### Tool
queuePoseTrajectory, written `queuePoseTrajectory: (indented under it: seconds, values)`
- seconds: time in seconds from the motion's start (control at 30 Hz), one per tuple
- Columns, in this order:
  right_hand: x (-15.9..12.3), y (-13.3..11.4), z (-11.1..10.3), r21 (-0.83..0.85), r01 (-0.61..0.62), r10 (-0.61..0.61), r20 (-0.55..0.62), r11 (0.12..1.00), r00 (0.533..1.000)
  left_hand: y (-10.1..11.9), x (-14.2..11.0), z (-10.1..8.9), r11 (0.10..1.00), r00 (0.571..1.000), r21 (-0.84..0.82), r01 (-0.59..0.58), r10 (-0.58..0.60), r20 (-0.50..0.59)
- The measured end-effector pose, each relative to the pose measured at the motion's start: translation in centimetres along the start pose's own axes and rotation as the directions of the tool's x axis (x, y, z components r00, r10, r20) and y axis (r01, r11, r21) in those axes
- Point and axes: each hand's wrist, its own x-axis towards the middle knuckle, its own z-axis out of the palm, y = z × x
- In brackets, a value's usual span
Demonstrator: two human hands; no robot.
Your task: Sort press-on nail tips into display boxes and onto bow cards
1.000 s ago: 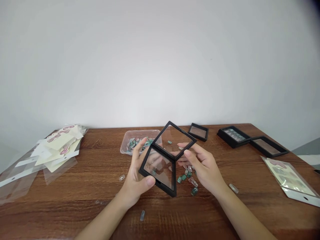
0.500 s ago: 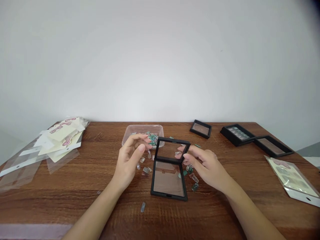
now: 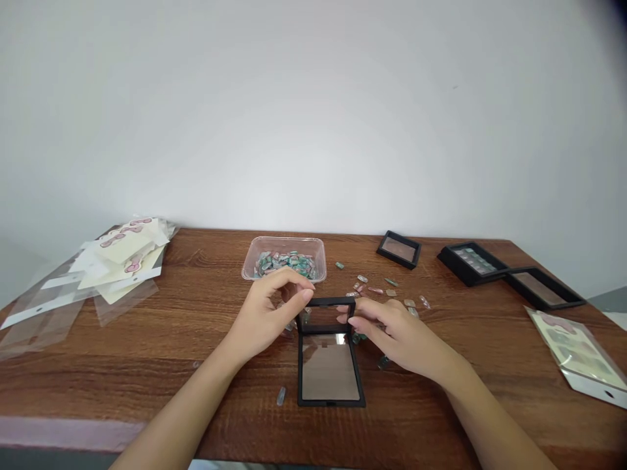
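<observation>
Wooden table [image 3: 416, 424], bearing centrally, near its front, a hinged black display frame [image 3: 330, 372], opened, one half flat, one raised. Left hand [image 3: 262, 316]: thumb and forefinger nearly closed, pinching the raised half's upper left corner. Right hand [image 3: 404, 333]: thumb and fingers narrowly parted around its right edge. Behind: clear plastic tub [image 3: 251, 253] of small translucent pieces [image 3: 294, 262].

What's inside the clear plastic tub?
The tub holds a heap of small green, pink and clear pieces. What lies under the top pieces is hidden, and the left hand covers part of the near rim.
</observation>
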Motion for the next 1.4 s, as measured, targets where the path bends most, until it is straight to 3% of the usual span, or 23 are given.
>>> queuePoseTrajectory:
  seconds: [0.2,0.37,0.53,0.67,0.93,1.4]
  values:
    - [0.1,0.1,-0.1,-0.009,-0.024,0.024,0.035,1.000,0.999,0.4,0.3,0.0,0.996,0.991,0.080,0.031,-0.042,0.128]
    - [-0.2,0.5,-1.4,0.025,-0.086,0.087,-0.029,0.996,0.996,0.3,0.1,-0.2,0.994,0.985,0.099,0.052,-0.068,0.159]
    - [-0.4,0.9,-1.6,-0.111,-0.096,0.102,0.058,0.989,0.993,-0.3,0.0,0.0,0.996,0.979,0.079,0.049,-0.063,0.196]
    - [-0.3,0.7,-0.7,-0.201,-0.114,0.135,0.094,0.973,0.986,-0.7,0.0,0.3,0.997,0.976,0.063,0.049,-0.061,0.209]
    - [-0.4,0.6,0.0,-0.297,-0.063,0.082,0.051,0.953,0.995,-0.7,-0.2,0.3,0.997,0.971,0.033,0.074,-0.080,0.227]
    - [-0.1,0.5,0.2,-0.342,-0.031,0.036,0.008,0.939,0.999,-0.3,-0.1,0.3,0.996,0.970,0.052,0.076,-0.086,0.227]
